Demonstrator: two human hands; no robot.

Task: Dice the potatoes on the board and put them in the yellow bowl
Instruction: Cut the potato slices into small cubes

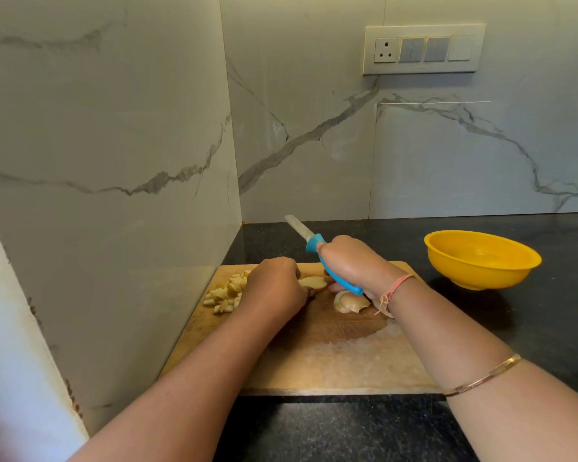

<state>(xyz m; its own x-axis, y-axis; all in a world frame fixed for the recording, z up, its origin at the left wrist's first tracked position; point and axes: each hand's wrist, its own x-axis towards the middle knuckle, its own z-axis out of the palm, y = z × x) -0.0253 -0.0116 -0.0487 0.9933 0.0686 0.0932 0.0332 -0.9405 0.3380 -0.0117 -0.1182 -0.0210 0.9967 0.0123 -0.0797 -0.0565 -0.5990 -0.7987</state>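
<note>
Curled fingers of the left hand (274, 286) hold a potato half (314, 283) at mid-frame on the wooden cutting board (331, 361). Fingers of the right hand (351, 265) wrap a blue-handled knife (312, 243), its blade raised toward the upper left. A pile of diced potato (226, 293) lies at the board's left edge; the yellow bowl (481, 261) sits at right, apart from it.

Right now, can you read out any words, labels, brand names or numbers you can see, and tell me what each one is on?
There is no readable text anywhere in this view.
The switch panel on the wall shows a socket and plain switches, with no lettering visible.
The knife, yellow bowl and wooden board show no brand, label or number.
</note>
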